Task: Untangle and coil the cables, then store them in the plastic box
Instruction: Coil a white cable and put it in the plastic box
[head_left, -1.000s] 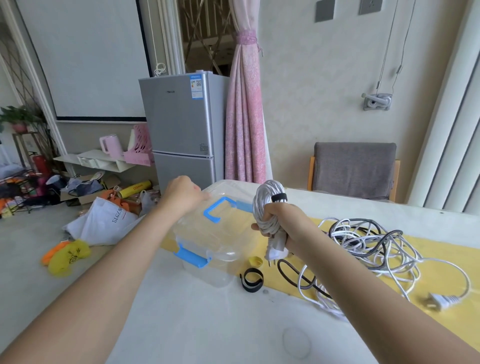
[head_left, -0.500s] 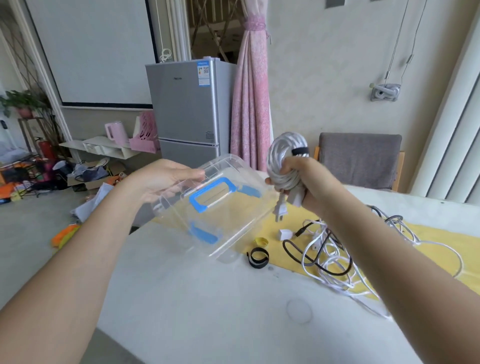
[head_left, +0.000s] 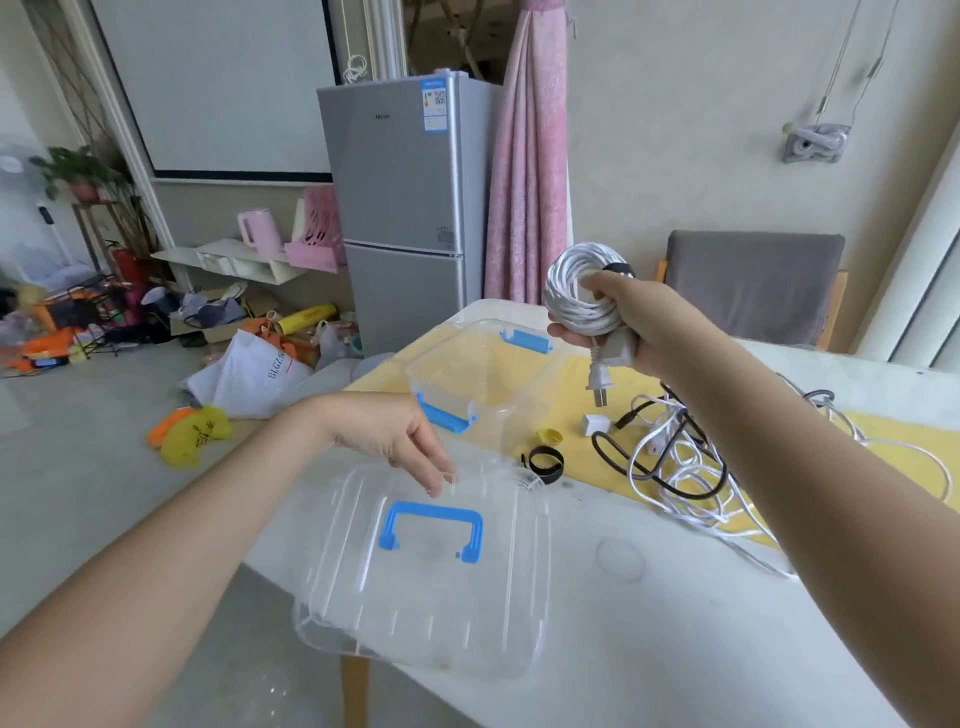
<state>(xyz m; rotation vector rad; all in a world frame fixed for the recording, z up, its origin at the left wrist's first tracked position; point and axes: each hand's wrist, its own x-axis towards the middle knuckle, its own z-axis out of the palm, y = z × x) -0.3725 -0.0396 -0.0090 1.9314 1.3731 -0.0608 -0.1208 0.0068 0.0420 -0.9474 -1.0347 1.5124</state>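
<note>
1. Tabletop (head_left: 649, 649): white, carries all the task items. A fridge (head_left: 400, 208) stands beyond its far end and a grey chair (head_left: 753, 286) at its far side.
2. Cloth (head_left: 571, 389): yellow, laid across the far half of the tabletop.
3. Lid (head_left: 426, 587): clear, blue handle up. It is at the near left corner of the tabletop and appears to overhang the edge. It is well apart from the box.
4. Box (head_left: 493, 410): clear with blue latches, upright and open on the cloth. Nothing can be made out inside.
5. Tangle (head_left: 680, 467): white and black cables, loose on the cloth and tabletop to the right of the box.
6. Left hand (head_left: 389, 431): above the lid's far edge, fingers extended downward, tips at or on the lid. Grip wide, holding nothing.
7. Right hand (head_left: 639, 322): raised above the box's far right corner. Grip closed round the coil.
8. Coil (head_left: 576, 296): white cable, wound tight, with a dark band partly visible at the top. It is held clear of the box.
9. Plug (head_left: 600, 379): hangs below the right hand, prongs down.
10. Strap (head_left: 543, 462): black loop on the tabletop between lid and tangle.
11. Cap (head_left: 550, 436): yellow, just beyond the strap.
12. Adapter (head_left: 595, 423): white, beside the cap.
</note>
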